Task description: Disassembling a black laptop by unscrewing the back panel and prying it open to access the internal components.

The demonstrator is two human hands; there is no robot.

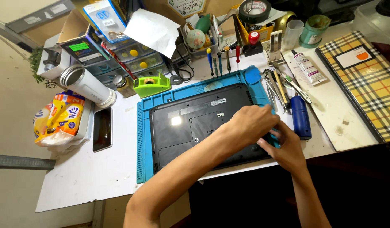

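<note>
Together both hands (269, 133) crowd the laptop's (195, 122) right edge — grip hidden, cannot tell.

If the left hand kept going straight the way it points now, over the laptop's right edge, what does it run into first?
Probably the right hand, already meeting the left hand at the laptop's right edge. Past it lies the blue cylindrical tool, though depth is unclear.

Laptop (195, 122) on mat (144, 143), on desk (85, 177).
Phone (102, 128) left of mat; tape dispenser (151, 84) behind; pliers (277, 86) right.
</note>
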